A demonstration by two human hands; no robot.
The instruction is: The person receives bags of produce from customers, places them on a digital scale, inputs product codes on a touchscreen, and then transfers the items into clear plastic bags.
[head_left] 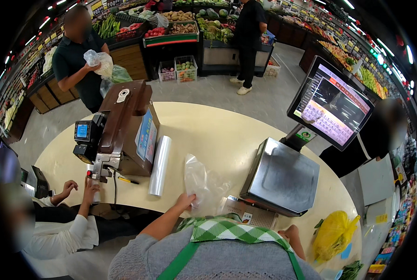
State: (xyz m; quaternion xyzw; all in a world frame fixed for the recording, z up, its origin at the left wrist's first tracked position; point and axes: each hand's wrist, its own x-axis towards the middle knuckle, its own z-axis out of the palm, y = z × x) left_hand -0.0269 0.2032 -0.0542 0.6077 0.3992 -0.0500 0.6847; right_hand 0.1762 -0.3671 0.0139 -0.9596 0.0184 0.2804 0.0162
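My left hand (186,201) is closed on the lower left edge of a clear plastic bag (200,176). The bag is crumpled and lies over the near middle of the cream counter (204,126). At the counter's near edge, to the right, my right hand (290,232) shows only in part beside the green-checked apron. Its fingers are too hidden to read. Beyond it stands a scale with a steel weighing plate (283,175). To the right of that hand lies a knotted yellow plastic bag (334,235), its contents covered.
A roll of clear bags (160,165) lies beside a brown bag-sealing machine (127,126). A touch screen (332,102) rises behind the scale. A yellow-handled knife or pen (128,180) lies near a co-worker's hands (89,189). Across the counter, a person (80,60) holds filled bags.
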